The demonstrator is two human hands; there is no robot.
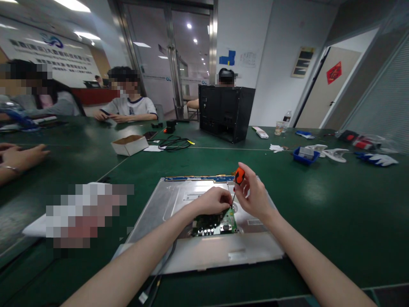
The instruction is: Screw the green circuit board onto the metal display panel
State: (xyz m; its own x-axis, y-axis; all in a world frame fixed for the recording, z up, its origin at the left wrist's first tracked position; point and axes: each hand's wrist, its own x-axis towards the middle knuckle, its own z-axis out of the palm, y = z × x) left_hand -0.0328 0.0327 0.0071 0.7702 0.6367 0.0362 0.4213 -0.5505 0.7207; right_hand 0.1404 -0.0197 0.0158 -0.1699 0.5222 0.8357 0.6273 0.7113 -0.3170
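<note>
A flat metal display panel (159,204) lies on the green table, with a green circuit board (227,221) on its back and a blue board strip (191,179) along the far edge. Held nearly upright by my right hand (255,194) is a screwdriver (239,175) with an orange and black handle. Its shaft runs down to the board's far edge. My left hand (214,201) is closed in a pinch right beside the screwdriver's tip; what its fingertips hold, if anything, is hidden. Dark cables (164,264) come out under my left forearm.
Beyond the panel stand a black computer case (225,111), an open cardboard box (129,145) and a coiled black cable (175,144). A blue tray (306,156) and gloves (377,159) lie at the right. Another person's hands (24,157) rest at the left; other people sit around the table.
</note>
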